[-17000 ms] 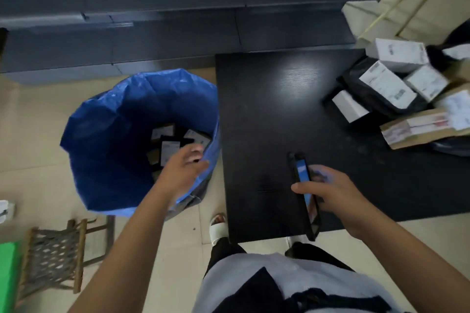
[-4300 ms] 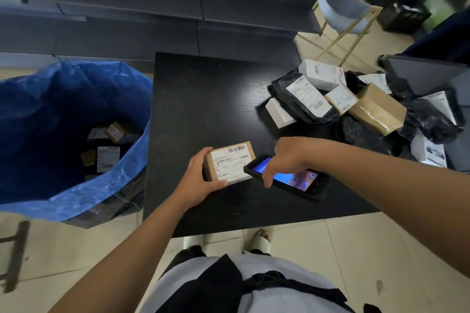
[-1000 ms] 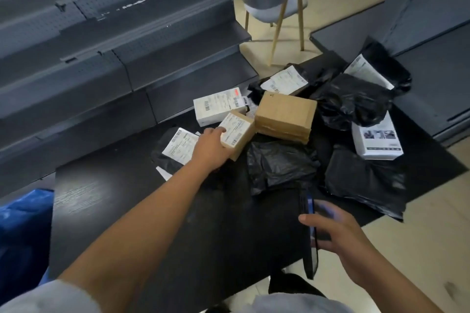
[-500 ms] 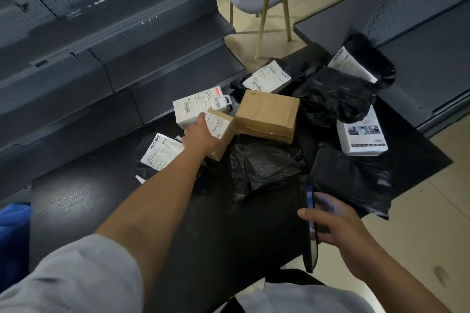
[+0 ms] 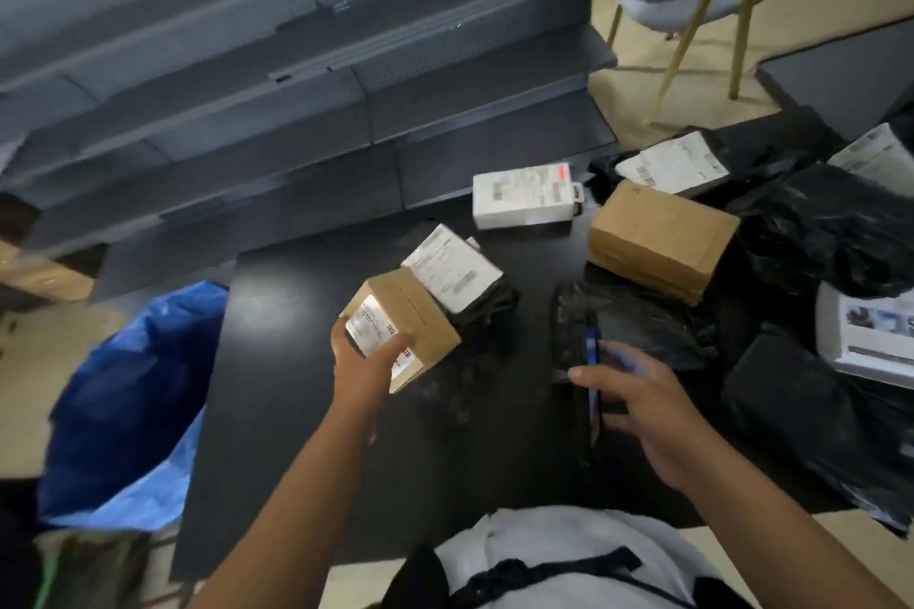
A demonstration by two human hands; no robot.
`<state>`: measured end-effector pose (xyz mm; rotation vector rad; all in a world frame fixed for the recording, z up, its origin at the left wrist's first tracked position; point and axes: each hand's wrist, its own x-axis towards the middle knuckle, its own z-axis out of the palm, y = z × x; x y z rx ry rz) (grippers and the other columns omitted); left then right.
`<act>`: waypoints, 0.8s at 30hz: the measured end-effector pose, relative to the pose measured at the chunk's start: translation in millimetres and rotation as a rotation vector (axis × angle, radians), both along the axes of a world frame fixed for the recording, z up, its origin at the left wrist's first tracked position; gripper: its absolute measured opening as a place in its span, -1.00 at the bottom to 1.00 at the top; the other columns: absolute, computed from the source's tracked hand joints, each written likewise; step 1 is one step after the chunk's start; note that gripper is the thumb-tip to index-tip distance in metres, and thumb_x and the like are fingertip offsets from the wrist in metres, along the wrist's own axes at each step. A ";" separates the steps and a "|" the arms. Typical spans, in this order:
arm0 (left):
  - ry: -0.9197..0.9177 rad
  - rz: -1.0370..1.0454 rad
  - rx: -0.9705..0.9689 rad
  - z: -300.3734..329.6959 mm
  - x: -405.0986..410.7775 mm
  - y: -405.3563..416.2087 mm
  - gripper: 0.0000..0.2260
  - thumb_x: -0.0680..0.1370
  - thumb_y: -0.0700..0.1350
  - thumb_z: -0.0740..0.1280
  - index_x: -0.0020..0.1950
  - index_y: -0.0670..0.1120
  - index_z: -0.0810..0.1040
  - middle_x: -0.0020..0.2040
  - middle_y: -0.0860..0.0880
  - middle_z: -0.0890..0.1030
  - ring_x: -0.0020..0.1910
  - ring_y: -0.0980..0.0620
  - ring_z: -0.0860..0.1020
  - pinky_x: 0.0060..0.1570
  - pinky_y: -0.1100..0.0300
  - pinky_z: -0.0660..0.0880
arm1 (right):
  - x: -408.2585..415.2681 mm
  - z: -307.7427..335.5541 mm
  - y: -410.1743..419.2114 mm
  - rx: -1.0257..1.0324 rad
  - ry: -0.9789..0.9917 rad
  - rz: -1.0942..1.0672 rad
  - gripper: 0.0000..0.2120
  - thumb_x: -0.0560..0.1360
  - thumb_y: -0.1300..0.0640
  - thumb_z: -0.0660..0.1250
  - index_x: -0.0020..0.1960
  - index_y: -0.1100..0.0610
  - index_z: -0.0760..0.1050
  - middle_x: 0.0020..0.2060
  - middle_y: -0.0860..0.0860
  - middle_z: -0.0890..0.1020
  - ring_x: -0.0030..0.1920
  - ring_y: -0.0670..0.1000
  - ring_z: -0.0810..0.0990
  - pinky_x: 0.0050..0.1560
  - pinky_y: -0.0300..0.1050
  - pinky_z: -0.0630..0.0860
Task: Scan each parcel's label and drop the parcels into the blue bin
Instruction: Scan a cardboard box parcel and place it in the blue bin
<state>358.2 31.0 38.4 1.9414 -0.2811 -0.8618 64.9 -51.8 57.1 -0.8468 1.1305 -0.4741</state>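
From the head camera, the left hand (image 5: pixel 363 368) grips a small cardboard parcel (image 5: pixel 401 334) lifted above the black table (image 5: pixel 277 361), its white label turned toward the person, thumb across it. The right hand (image 5: pixel 648 415) holds a handheld scanner (image 5: pixel 591 361) edge-on (screen glowing blue), fingers curled round it. The blue bin (image 5: pixel 133 406) stands at the table's left. More parcels lie at the right: a larger brown box (image 5: pixel 662 240), a white box (image 5: pixel 524 195), black poly bags (image 5: pixel 831 228).
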 end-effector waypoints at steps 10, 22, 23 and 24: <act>0.145 0.477 0.486 -38.7 -5.5 92.5 0.12 0.27 0.28 0.58 0.58 0.29 -0.13 0.57 -0.14 0.00 0.47 -0.33 0.22 0.23 -0.32 0.45 | 60.5 -14.0 11.0 0.045 -0.022 0.297 -0.62 0.46 0.18 0.52 0.27 0.11 0.61 0.04 0.13 0.76 -0.11 0.02 0.75 -0.10 -0.04 0.60; -0.297 0.030 0.613 -26.9 30.5 139.1 -0.32 0.51 -0.16 0.45 0.55 0.06 0.20 0.48 -0.13 0.22 0.37 -0.23 0.34 0.30 -0.21 0.46 | 62.9 -39.8 36.7 0.131 -0.017 0.312 -0.52 0.47 0.13 0.52 0.36 0.08 0.55 0.04 0.08 0.76 -0.09 0.01 0.77 -0.10 -0.03 0.60; -0.433 -0.234 0.687 -26.4 38.2 141.3 -0.22 0.47 -0.14 0.50 0.57 0.09 0.16 0.53 -0.11 0.18 0.46 -0.23 0.25 0.39 -0.25 0.36 | 63.4 -41.5 38.8 0.129 -0.012 0.306 -0.50 0.46 0.12 0.53 0.38 0.08 0.54 0.08 0.10 0.74 -0.05 0.05 0.77 -0.07 -0.01 0.61; -0.563 -0.497 0.739 -28.2 44.6 140.7 -0.12 0.42 -0.07 0.55 0.60 0.11 0.09 0.58 -0.08 0.12 0.53 -0.22 0.14 0.45 -0.29 0.27 | 64.4 -42.9 40.0 0.126 -0.005 0.301 -0.46 0.45 0.11 0.53 0.41 0.08 0.51 0.13 0.12 0.72 0.02 0.10 0.75 -0.03 0.02 0.62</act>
